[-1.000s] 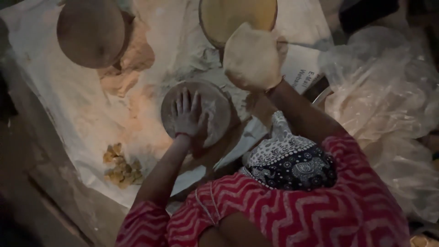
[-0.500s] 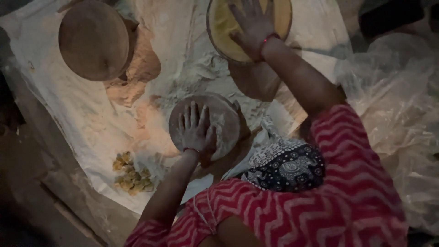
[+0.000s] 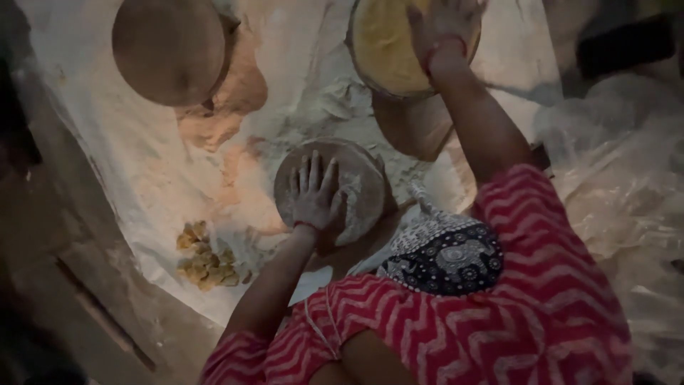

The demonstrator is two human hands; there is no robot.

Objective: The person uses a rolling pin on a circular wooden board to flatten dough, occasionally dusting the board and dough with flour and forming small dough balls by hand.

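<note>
Floury white sheet [image 3: 142, 178], left hand [image 3: 313, 196] flat on round board [image 3: 363, 182], right hand [image 3: 445, 25] spread on yellow flatbread [image 3: 385, 50]

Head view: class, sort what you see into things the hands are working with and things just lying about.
In use:
left hand flat on the round board
right hand on the yellow flatbread

Lying about:
bowl
yellow lumps
white sheet
clear plastic
</note>
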